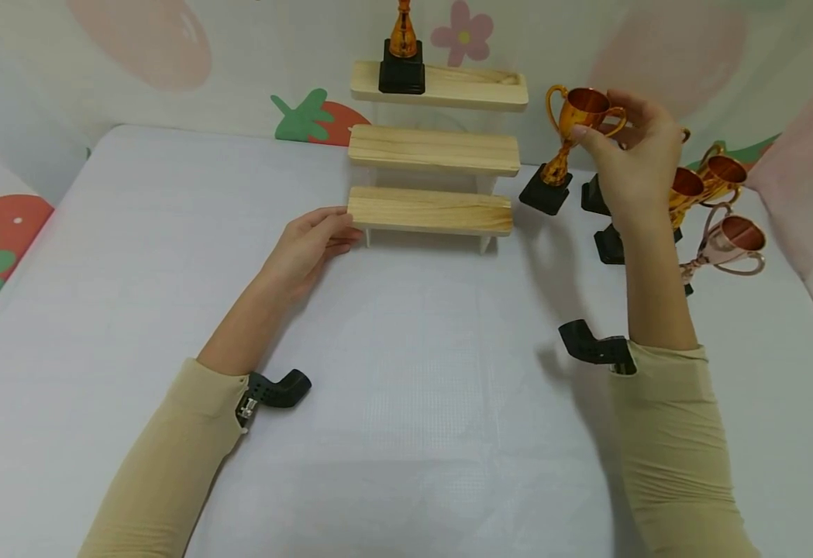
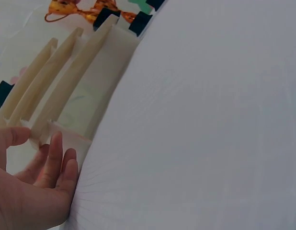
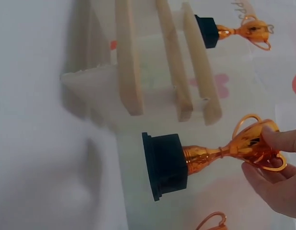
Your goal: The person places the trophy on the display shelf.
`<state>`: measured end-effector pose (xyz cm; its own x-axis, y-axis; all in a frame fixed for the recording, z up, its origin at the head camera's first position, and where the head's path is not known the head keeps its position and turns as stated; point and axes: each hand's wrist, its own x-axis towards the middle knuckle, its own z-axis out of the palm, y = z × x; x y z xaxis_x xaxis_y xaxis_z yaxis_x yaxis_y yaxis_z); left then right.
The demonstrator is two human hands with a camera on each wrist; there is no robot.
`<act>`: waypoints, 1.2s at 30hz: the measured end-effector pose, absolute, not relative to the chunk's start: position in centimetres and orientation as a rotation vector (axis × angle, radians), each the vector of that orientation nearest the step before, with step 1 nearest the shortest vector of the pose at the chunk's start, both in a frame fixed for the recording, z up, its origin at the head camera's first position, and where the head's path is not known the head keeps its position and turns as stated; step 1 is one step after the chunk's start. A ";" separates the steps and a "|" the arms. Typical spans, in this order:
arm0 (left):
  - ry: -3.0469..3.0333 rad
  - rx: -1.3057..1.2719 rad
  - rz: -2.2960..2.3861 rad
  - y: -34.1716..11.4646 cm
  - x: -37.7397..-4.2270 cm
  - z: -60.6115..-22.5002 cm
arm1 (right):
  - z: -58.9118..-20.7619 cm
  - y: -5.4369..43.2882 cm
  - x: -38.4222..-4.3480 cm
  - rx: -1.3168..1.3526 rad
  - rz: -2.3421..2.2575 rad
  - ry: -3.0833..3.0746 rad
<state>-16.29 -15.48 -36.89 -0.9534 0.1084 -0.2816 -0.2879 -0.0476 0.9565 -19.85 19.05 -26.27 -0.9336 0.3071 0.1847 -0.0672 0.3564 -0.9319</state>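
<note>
A three-tier wooden shelf [image 1: 430, 211] stands at the back of the table. My left hand [image 1: 308, 246] holds the left end of its lowest tier, thumb near the top and fingers by the end and underside. To the right of the shelf, my right hand [image 1: 638, 159] pinches the cup of a gold trophy [image 1: 556, 164] by its rim and handle side. This trophy is tilted, and its black base [image 3: 166, 163] hangs above the table close to the shelf's right end. Another gold trophy [image 1: 402, 66] stands toward the left of the top tier, its upper part cut off in the head view.
Several more trophies crowd the right side, partly hidden behind my right forearm, among them a gold one [image 1: 723, 177] and a pinkish one [image 1: 732, 239]. A white cloth [image 1: 406, 372] covers the table. A printed curtain [image 1: 225, 101] hangs right behind the shelf.
</note>
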 end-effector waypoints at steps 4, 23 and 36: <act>1.953 -0.192 2.086 -15.4 -16.3 -37.0 | -25.7 19.3 -19.9 -0.176 1.622 -2.272; 1.944 -0.189 2.106 -15.4 -16.4 -37.2 | -21.4 19.8 -20.4 -0.100 1.695 -2.211; 1.955 -0.188 2.087 -15.3 -16.4 -37.2 | -18.5 18.8 -21.4 0.036 1.722 -2.186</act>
<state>-16.42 -15.29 -37.20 -0.9537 0.1104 -0.2799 -0.2865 -0.0490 0.9568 -21.36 18.83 -18.55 -0.9363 0.1974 0.2906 -0.2363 0.2583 -0.9367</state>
